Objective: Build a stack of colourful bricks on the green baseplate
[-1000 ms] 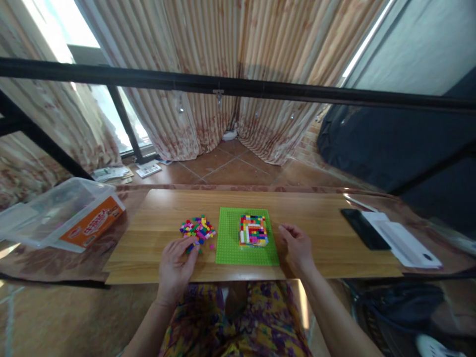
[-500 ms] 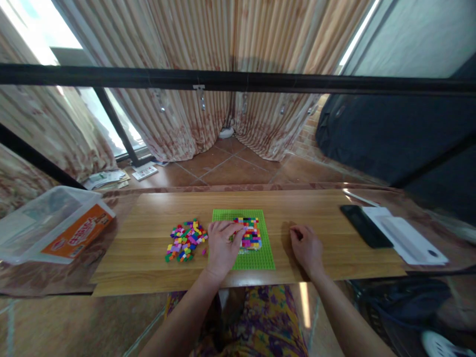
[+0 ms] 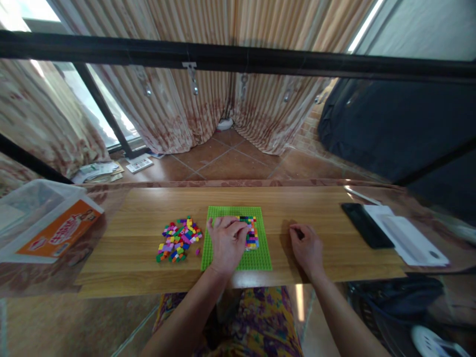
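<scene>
My left hand [image 3: 228, 245] is over the green studded baseplate [image 3: 236, 263], thumb and fingertips pinched together. Whatever is between those fingertips is too small to make out. Just under them lies a block of toy bricks [image 3: 253, 229] in many colours, set in rows on the plate; the hand covers its left part. On the wooden table right of the plate rests my right hand [image 3: 307, 249], fingers loosely curled in with nothing visible in them. Left of the plate is a loose pile of small coloured bricks [image 3: 180, 239]. A single magenta brick [image 3: 198, 252] sits between pile and plate.
A clear plastic box [image 3: 55, 225] with an orange label stands off the table's left end. At the right end lie a black phone-like slab [image 3: 366, 225] and a white flat object [image 3: 416, 243]. A dark metal bar [image 3: 238, 57] crosses beyond the table [image 3: 293, 203].
The left hand has shifted slightly right over the brick rows, its fingers drawn closer together. The right hand stays where it was on the table. The camera view has tilted a little.
</scene>
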`<state>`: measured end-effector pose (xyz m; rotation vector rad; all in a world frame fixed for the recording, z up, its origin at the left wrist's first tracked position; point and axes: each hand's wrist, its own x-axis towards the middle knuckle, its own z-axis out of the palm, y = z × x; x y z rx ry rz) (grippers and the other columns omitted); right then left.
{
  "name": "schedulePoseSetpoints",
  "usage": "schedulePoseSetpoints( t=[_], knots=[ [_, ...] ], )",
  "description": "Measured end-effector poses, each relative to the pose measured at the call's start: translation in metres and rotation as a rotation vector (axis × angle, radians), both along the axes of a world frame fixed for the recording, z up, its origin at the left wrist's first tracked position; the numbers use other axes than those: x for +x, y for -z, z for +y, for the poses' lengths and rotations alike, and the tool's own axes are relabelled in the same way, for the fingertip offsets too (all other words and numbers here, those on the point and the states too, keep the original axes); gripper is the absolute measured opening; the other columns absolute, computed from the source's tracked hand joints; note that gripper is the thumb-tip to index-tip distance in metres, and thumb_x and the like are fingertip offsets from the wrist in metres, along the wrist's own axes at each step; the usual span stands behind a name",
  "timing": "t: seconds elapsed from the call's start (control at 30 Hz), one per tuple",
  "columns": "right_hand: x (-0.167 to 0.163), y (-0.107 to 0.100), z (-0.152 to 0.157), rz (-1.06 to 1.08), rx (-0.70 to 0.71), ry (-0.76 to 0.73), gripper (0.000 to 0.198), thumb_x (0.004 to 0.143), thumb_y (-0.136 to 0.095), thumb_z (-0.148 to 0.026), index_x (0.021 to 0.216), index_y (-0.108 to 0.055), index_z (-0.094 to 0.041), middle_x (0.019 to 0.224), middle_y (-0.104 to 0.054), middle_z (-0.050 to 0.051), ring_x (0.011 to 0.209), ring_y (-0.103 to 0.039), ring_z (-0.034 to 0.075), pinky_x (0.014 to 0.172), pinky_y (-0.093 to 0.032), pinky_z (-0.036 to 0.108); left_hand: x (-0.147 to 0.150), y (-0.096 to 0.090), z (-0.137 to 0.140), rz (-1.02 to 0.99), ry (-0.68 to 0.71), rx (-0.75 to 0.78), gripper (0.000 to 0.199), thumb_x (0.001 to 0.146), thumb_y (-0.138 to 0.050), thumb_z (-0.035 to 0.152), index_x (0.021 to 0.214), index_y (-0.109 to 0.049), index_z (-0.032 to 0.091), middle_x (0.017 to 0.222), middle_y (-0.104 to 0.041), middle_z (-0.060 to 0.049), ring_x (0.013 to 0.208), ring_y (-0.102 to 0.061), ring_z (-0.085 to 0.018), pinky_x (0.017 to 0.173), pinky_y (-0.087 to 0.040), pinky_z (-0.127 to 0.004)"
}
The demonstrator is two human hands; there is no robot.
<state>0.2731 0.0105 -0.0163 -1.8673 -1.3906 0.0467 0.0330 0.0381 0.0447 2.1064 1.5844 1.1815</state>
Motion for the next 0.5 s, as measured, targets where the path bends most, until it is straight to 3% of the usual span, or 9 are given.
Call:
schedulePoseSetpoints(
  t=[0.23, 0.5],
  knots=[
    [0.0, -0.001, 0.0, -0.004, -0.011, 0.007, 0.031, 0.087, -0.049, -0.043, 0.082, -0.068, -0.019, 0.087, -0.069, 0.01, 0.08, -0.061, 0.023, 0.073, -0.045, 0.035, 0.0, -0.003, 0.003, 0.06, 0.029, -0.021, 0.009, 0.083, -0.07, 0.03, 0.075, -0.073, 0.03, 0.089, -0.071, -0.001, 0.092, -0.057, -0.022, 0.104, -0.023, -0.057],
    [0.0, -0.001, -0.001, -0.014, -0.026, 0.001, 0.031, 0.087, -0.049, -0.042, 0.084, -0.068, -0.018, 0.088, -0.069, 0.011, 0.08, -0.061, 0.023, 0.072, -0.045, 0.035, 0.002, -0.009, 0.012, 0.106, 0.025, -0.058, 0.01, 0.081, -0.071, 0.026, 0.072, -0.07, 0.026, 0.085, -0.07, -0.001, 0.091, -0.056, -0.023, 0.101, -0.027, -0.057]
  ],
)
